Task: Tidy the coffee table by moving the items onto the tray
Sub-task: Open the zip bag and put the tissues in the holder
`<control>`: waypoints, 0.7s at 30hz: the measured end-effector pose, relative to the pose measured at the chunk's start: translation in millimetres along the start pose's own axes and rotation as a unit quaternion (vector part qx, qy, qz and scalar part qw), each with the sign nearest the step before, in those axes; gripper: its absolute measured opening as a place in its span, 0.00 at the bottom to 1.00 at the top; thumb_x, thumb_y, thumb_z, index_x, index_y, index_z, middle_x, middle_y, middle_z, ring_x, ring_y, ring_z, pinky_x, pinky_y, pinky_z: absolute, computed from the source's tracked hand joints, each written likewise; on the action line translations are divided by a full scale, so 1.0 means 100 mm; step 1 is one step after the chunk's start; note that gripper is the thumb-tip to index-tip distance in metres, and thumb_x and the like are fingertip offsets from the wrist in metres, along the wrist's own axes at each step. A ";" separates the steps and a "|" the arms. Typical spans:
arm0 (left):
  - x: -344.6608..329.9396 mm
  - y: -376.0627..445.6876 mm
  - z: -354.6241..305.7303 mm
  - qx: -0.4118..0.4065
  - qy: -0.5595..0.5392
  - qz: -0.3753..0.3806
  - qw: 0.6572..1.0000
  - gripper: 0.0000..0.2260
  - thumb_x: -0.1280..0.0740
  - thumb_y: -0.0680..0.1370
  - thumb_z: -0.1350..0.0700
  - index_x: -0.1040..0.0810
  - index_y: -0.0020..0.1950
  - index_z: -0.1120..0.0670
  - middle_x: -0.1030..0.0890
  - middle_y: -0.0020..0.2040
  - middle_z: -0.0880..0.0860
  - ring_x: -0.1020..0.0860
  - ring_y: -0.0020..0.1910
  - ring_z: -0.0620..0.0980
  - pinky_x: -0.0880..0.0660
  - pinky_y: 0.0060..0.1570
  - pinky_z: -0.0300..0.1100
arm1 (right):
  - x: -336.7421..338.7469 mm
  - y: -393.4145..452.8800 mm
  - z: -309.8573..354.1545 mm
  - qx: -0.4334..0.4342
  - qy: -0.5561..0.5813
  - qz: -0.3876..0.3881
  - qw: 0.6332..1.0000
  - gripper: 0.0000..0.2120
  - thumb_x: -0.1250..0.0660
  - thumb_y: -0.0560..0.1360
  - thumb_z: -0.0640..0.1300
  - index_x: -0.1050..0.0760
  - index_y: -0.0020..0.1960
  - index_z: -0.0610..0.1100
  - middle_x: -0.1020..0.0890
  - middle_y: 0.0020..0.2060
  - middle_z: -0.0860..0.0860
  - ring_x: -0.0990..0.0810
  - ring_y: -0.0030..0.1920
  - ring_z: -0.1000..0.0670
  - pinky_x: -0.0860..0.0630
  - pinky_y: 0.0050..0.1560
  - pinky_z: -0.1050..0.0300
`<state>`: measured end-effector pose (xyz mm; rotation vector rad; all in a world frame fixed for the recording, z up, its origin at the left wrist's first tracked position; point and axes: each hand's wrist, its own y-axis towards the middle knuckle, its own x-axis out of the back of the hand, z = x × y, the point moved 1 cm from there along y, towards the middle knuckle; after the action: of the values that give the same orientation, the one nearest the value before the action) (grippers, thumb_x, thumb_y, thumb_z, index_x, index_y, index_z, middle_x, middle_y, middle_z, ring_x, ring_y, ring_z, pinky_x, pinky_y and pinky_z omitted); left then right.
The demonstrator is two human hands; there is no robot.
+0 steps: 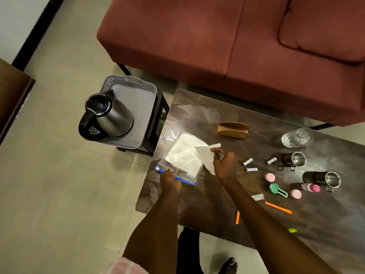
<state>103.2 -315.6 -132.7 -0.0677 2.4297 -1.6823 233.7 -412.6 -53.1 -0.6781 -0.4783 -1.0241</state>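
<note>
Coffee table [197, 212], near edge: orange sticks [278, 207], a small green item, one flat sachet.

Mid-table, right: teal scoop [276, 189], two pink-lidded pots [269, 177], a pink-capped bottle, two steel mugs [295, 159], three small sachets [247, 161].

Mid-table, left: clear zip bag [182, 165] with blue seal, holding white napkins. Left hand [170, 179] pinches the bag's near blue edge. Right hand [223, 162] is closed on one loose napkin [206, 154], lifted just above the bag.

Far table: brown napkin holder [232, 130], empty; drinking glass [297, 137].

Tray [138, 99], grey, on a stool left of the table: carries only the kettle [107, 115].

Status, judged: early. One item trayed; everything on the table remains.
</note>
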 end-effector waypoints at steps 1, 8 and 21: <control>0.05 0.00 0.04 0.007 0.028 -0.013 1.000 0.16 0.45 0.83 0.63 0.33 0.70 0.65 0.24 0.58 0.63 0.24 0.55 0.63 0.28 0.60 0.56 | 0.00 0.01 -0.02 -0.009 0.011 0.000 1.000 0.13 0.35 0.75 0.29 0.17 0.53 0.39 0.16 0.54 0.44 0.18 0.55 0.46 0.21 0.59 0.50; 0.16 -0.10 0.04 0.011 0.276 -0.107 0.955 0.20 0.40 0.80 0.57 0.33 0.69 0.66 0.27 0.64 0.62 0.26 0.62 0.59 0.29 0.62 0.51 | 0.17 0.08 0.21 -0.004 0.116 0.036 0.993 0.09 0.33 0.77 0.32 0.17 0.53 0.41 0.19 0.50 0.52 0.22 0.49 0.55 0.26 0.41 0.77; -1.04 -1.83 -0.15 -0.049 0.064 0.302 0.950 0.31 0.41 0.72 0.28 0.23 0.61 0.51 0.19 0.59 0.55 0.23 0.60 0.59 0.32 0.66 0.58 | 1.86 0.16 1.33 0.108 0.245 0.089 0.959 0.08 0.29 0.75 0.39 0.17 0.51 0.49 0.14 0.51 0.51 0.17 0.50 0.52 0.22 0.52 0.57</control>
<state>189.9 -352.7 55.5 0.7165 2.2811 -1.3146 324.1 -426.8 156.8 -0.2493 -0.0897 -0.9122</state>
